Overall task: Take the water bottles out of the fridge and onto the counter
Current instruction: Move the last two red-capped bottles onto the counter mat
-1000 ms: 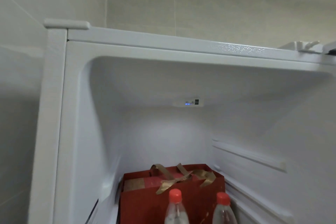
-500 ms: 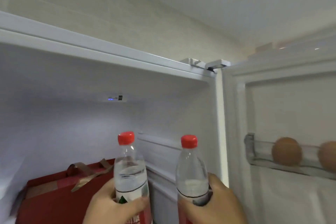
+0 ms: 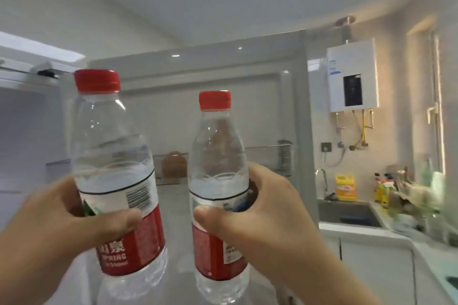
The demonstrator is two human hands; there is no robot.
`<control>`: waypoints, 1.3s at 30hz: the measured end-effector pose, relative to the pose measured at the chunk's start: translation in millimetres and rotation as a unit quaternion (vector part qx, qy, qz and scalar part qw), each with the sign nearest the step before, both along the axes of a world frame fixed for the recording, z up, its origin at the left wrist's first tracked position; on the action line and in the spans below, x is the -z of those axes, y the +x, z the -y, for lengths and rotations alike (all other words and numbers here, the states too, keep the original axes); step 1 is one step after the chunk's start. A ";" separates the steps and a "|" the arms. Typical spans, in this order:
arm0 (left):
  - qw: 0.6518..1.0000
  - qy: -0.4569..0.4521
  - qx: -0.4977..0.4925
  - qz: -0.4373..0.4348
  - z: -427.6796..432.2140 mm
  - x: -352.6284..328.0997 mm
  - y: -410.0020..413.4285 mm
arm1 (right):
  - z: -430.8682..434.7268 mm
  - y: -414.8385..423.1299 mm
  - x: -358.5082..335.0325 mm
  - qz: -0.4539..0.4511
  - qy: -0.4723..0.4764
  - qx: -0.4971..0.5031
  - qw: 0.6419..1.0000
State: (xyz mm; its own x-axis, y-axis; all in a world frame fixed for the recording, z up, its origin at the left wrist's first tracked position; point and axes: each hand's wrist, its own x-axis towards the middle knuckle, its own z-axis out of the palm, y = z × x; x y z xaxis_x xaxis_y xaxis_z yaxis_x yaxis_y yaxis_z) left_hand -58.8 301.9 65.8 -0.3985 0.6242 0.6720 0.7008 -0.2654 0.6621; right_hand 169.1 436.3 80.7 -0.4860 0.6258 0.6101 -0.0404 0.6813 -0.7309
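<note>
Left hand (image 3: pixel 71 228) grips the left water bottle (image 3: pixel 111 156), fingers curled round its back and thumb across the front where the white band of the label meets the red. Right hand (image 3: pixel 262 220) grips the right water bottle (image 3: pixel 219 156) the same way, thumb pressed on the top edge of the red label, fingers wrapped round the far side. Both grips sit about mid-body, so neck and red cap stick out above each fist and the clear base hangs below. Both bottles are in the air, side by side, apart, in front of the open fridge door (image 3: pixel 210 74). The left one leans with its cap to the left; the right one is near upright. Left label: white upper band with a barcode and a green patch, red lower band with white Chinese characters, the last reads "泉", under it "PRING" with the first letter hidden by the hand; smaller line below is unreadable. Right label: red with a white text block, too blurred to read. The counter (image 3: pixel 359 229) with its sink (image 3: pixel 347 210) lies to the right, well apart from both bottles. A yellow jug (image 3: pixel 345 187) stands behind the sink, its print illegible. White water heater (image 3: pixel 352 74) on the wall above.
</note>
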 end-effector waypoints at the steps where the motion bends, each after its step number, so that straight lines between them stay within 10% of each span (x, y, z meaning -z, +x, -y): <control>1: 0.999 -0.008 0.024 -0.025 -9.3 -14.5 37.8 | -5.8 23.3 -1.6 -0.001 0.010 0.018 1.000; 20: 0.888 -0.040 0.445 0.111 -270.1 -24.4 409.9 | -79.9 393.3 4.6 0.046 0.070 0.440 0.894; 39: 0.863 -0.175 0.442 0.173 -632.6 112.5 640.1 | -419.6 603.5 122.4 0.057 -0.172 0.536 0.824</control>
State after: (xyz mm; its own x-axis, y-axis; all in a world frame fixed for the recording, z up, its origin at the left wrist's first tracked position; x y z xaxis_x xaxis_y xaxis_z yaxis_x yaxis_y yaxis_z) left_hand 581.4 934.5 -46.6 0.1984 0.9275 0.3169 0.0723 -0.3363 0.9390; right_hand 772.6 855.8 -41.7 0.4174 0.8591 0.2963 0.5332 0.0324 -0.8453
